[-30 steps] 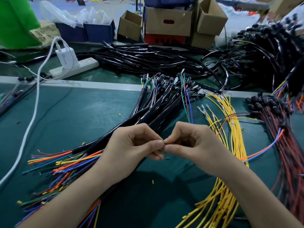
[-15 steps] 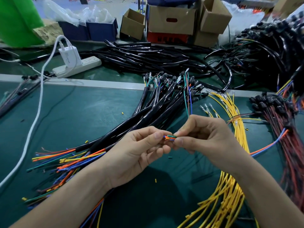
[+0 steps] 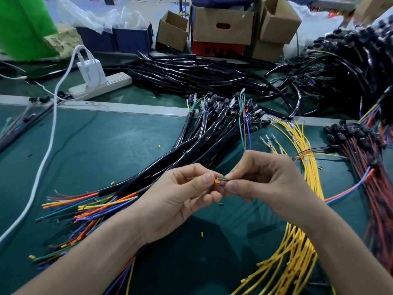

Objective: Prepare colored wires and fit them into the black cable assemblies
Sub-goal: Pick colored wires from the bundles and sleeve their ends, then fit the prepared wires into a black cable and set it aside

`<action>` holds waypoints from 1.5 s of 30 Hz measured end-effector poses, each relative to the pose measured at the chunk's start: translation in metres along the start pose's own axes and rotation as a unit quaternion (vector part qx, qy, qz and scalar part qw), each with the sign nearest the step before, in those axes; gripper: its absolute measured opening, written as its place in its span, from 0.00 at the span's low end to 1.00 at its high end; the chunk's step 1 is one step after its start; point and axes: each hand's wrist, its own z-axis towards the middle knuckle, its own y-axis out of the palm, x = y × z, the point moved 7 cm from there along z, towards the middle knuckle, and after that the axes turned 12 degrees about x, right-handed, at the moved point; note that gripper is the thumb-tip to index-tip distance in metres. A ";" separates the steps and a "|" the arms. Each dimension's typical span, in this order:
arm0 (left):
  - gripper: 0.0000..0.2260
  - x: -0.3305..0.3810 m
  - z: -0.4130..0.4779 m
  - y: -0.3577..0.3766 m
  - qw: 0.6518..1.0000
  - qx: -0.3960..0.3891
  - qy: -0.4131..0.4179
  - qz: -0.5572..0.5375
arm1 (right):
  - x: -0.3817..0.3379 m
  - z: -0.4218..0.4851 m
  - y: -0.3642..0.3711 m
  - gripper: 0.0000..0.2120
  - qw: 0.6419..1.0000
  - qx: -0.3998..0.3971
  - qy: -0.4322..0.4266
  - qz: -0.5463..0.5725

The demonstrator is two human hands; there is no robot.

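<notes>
My left hand (image 3: 182,201) and my right hand (image 3: 265,179) meet above the green mat, both pinching a small bunch of colored wire ends (image 3: 220,181), green, orange and blue, between thumb and fingers. Behind my hands lies a bundle of black cable assemblies (image 3: 204,141), with colored wires (image 3: 85,207) fanning out of their sleeves at the left. To the right of my right hand runs a sheaf of yellow wires (image 3: 306,158) with metal terminals at the far end.
Red and black wires with black connectors (image 3: 365,150) lie at the right edge. A white power strip with a charger (image 3: 95,81) and its white cable (image 3: 44,158) sit far left. Black tubing (image 3: 191,71), cardboard boxes (image 3: 223,24) and a tangled cable heap (image 3: 350,60) lie beyond the metal strip.
My fingertips were pressed together with no wire showing; now a short stretch of green, orange and blue wire ends shows between them. Both hands have risen slightly.
</notes>
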 end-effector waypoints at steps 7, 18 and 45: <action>0.04 -0.003 0.001 -0.001 1.000 0.001 -0.005 0.000 | 0.004 0.000 -0.001 0.05 1.000 -0.008 0.009 -0.003; 0.07 -0.008 0.002 -0.001 0.999 -0.027 -0.021 -0.004 | 0.004 -0.002 0.001 0.08 1.000 -0.009 0.015 -0.014; 0.27 0.176 0.212 -0.117 0.466 0.208 0.161 0.845 | 0.048 0.014 -0.005 0.07 0.993 0.056 0.103 -0.010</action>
